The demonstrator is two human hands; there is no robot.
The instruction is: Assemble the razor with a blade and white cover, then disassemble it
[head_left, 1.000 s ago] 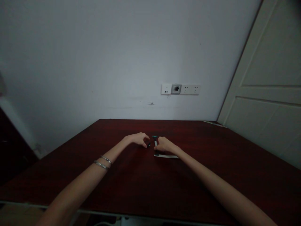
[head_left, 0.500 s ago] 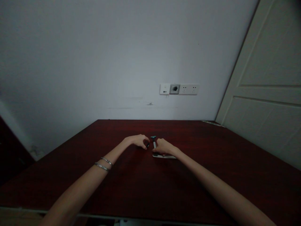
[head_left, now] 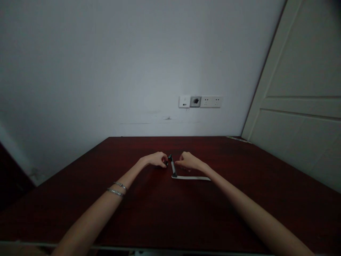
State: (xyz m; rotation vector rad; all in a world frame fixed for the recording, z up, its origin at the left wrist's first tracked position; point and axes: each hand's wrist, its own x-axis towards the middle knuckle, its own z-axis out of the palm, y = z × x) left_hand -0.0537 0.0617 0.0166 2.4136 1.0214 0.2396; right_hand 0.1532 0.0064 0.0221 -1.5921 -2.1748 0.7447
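Observation:
A razor (head_left: 173, 167) with a pale grey handle and a dark head lies on the dark red table between my hands. Its lower end meets a thin white strip (head_left: 193, 178), which stretches right toward my right forearm. My left hand (head_left: 157, 159) is left of the razor head, thumb and fingers closed on a small black object (head_left: 166, 164) too small to name. To the right of the razor, my right hand (head_left: 189, 161) has loosely bent fingers apart from each other, nothing visible in them; its fingertips are close to the handle without clearly touching it.
The table (head_left: 149, 209) reaches back to a pale wall (head_left: 144, 71). Wall sockets (head_left: 200, 102) sit above its far edge. A white panelled door (head_left: 298, 106) borders it on the right. Two bracelets (head_left: 117, 189) circle my left wrist.
My right hand has let go of the razor and moved slightly right and up. The razor now tilts with its head to the left, and more of the white strip shows.

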